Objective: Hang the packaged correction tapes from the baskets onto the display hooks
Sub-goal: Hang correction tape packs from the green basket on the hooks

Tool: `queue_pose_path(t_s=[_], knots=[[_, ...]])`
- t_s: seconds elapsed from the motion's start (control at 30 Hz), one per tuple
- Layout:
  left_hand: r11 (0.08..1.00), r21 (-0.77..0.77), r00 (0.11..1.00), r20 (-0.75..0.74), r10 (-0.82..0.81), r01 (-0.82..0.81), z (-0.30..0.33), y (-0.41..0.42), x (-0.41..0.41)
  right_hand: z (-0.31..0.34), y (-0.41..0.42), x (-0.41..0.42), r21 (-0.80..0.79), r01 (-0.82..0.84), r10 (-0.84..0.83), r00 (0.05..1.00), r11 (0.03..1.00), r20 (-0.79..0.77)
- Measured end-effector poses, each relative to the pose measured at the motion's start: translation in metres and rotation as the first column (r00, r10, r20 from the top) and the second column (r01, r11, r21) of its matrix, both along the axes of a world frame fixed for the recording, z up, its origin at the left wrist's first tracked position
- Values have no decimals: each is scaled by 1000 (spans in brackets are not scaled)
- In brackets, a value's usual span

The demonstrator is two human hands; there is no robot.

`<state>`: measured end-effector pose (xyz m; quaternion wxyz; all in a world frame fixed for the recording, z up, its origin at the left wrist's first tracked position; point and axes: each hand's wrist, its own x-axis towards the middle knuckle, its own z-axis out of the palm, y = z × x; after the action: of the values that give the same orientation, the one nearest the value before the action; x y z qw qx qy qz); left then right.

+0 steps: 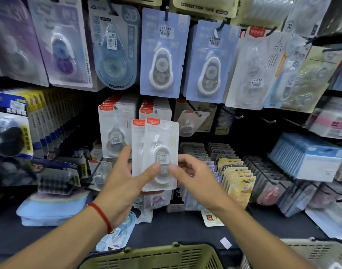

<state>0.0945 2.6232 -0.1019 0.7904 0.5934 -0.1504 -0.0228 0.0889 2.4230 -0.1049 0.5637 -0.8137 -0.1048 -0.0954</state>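
My left hand point(127, 179) grips a small stack of white packaged correction tapes point(158, 140) with red tabs at the top, held upright in front of the display. The thumb presses on the front pack. My right hand point(193, 171) touches the right edge of the front pack with thumb and fingertips. Just behind the stack, matching red-tabbed packs point(115, 123) hang on two hooks. To the right of those, bare display hooks point(238, 116) stick out from the dark wall. An olive basket point(166, 253) sits at the bottom edge, a beige basket point(321, 251) at the bottom right.
Blue-carded correction tapes point(162, 55) and other packs hang in a row above. Rows of packaged stationery point(240, 177) stand on the shelf to the right, blue boxes point(306, 158) beyond them. A light blue pouch point(49, 208) and loose packs lie on the dark counter to the left.
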Motion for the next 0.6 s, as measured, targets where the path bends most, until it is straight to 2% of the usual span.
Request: queue_pose_path(t_s=[0.07, 0.13, 0.23, 0.33, 0.6], knots=[[1000, -2, 1000, 1, -11, 11, 0, -2, -1, -4, 4, -1, 36, 34, -35, 999, 999, 20], [999, -21, 999, -16, -29, 28, 0, -2, -1, -1, 4, -1, 150, 109, -116, 993, 983, 39], [999, -54, 999, -43, 1, -3, -1, 0, 1, 5, -5, -2, 300, 277, -308, 950, 913, 60], [998, -51, 998, -55, 21, -24, -2, 1, 3, 9, -16, -1, 344, 394, -437, 898, 852, 55], [998, -56, 996, -81, 37, -42, 0, 0, 4, 9, -25, 3, 398, 419, -483, 873, 816, 70]])
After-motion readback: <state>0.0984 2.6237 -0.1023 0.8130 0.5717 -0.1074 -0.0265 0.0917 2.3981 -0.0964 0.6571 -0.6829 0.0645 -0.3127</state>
